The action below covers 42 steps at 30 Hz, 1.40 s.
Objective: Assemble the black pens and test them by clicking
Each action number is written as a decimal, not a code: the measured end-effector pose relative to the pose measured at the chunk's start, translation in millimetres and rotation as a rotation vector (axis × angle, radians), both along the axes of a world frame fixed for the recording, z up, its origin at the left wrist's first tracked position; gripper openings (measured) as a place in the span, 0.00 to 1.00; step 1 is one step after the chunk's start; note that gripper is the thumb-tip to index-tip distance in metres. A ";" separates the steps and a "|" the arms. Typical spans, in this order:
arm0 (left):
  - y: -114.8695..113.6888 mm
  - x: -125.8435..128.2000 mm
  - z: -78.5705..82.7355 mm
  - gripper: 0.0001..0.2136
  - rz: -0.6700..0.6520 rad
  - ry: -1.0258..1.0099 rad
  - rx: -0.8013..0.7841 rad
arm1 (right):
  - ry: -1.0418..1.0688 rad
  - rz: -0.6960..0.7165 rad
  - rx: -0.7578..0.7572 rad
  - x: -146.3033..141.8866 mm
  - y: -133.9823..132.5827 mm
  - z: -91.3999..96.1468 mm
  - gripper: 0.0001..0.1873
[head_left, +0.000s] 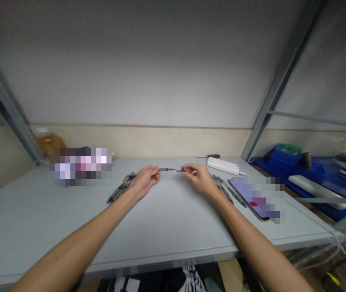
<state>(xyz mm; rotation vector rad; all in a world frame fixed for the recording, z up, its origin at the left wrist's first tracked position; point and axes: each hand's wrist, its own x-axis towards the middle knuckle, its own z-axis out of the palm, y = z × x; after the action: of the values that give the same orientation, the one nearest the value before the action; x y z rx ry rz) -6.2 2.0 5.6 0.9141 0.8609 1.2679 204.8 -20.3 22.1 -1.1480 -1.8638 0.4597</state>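
Observation:
My left hand (146, 180) pinches a slim dark pen (167, 169) that points right, with a thin tip at its far end. Facing it, my right hand (201, 178) is closed on a short, shiny pen part (185, 170), whose exact shape is too small to tell. A small gap shows between the two pieces. Beside my left wrist lies a bundle of grey pens (120, 190) on the table. Several more grey pens (225, 190) rest by my right forearm, partly hidden behind it.
The grey table (160, 227) carries a white power strip (223, 165), a screwdriver (213, 156) and a phone (250, 198) on the right. A blurred-out bundle (81, 166) and an amber bottle (49, 142) stand back left. Blue bins (285, 160) sit beyond the right metal post (270, 101).

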 end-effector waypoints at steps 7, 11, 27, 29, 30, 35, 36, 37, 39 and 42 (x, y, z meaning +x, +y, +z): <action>-1.7 -1.9 -1.0 0.10 -0.002 0.120 0.047 | -0.013 0.005 -0.060 0.6 -0.6 -0.1 0.17; -4.3 -0.9 -0.7 0.10 -0.006 0.115 0.075 | -0.041 -0.014 -0.038 1.6 -0.2 1.3 0.18; -7.9 4.1 -2.2 0.12 -0.092 0.133 0.139 | 0.218 0.040 -0.291 4.9 1.6 5.8 0.20; -9.4 4.3 0.0 0.12 -0.131 0.149 0.129 | 0.236 0.039 -0.277 3.7 1.9 6.3 0.20; -10.1 4.5 1.0 0.11 -0.146 0.157 0.120 | 0.238 0.043 -0.269 3.2 2.1 6.2 0.20; -12.5 6.8 4.2 0.11 -0.207 0.263 0.171 | 0.192 0.073 -0.225 0.8 3.1 2.1 0.18; -12.7 7.2 4.3 0.11 -0.201 0.304 0.211 | 0.176 0.076 -0.219 0.4 3.3 1.2 0.18; -12.8 7.3 4.2 0.12 -0.188 0.342 0.249 | 0.160 0.077 -0.213 0.0 3.4 0.4 0.18; -12.5 6.9 3.6 0.12 -0.157 0.403 0.304 | 0.124 0.075 -0.198 -0.9 3.6 -0.5 0.18; -12.4 5.5 2.5 0.12 -0.133 0.477 0.354 | 0.052 0.064 -0.180 -2.0 2.7 -0.2 0.19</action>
<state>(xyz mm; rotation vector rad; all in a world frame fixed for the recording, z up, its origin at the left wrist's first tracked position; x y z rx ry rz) -0.7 -10.4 8.2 1.5736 0.9359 1.1200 202.8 -17.7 21.9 -1.1849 -1.8467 0.6994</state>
